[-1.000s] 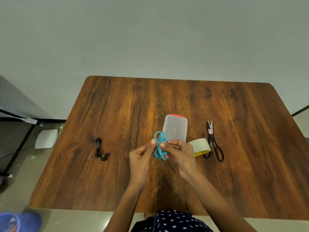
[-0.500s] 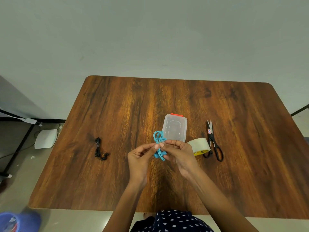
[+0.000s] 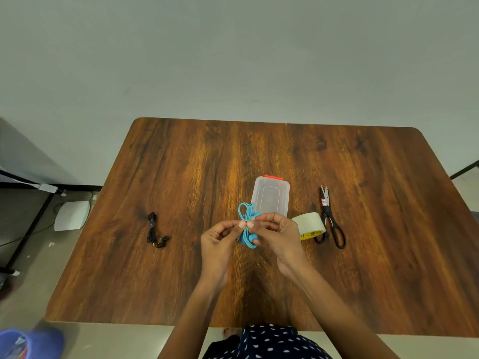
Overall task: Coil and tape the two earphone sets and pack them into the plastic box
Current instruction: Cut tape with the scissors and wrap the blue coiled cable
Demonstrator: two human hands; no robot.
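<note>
Both hands hold a coiled blue earphone set [image 3: 246,224] above the middle of the wooden table [image 3: 181,164]. My left hand [image 3: 220,244] pinches its middle from the left, and my right hand [image 3: 277,235] pinches it from the right, fingertips meeting. A pale strip, perhaps tape, shows at the pinch. Just behind stands the clear plastic box [image 3: 270,196] with a red clasp, its lid on. A black earphone set [image 3: 155,231] lies bunched on the table to the left, well apart from both hands.
A roll of pale tape [image 3: 309,225] lies right of my right hand, with black scissors [image 3: 330,220] beside it. A white device [image 3: 71,215] and a black frame stand on the floor at left. A blue object [image 3: 28,343] sits at the bottom left.
Both hands shifted slightly left and down with the blue earphones; the fingertips have closed in tighter on the middle of the coil.
</note>
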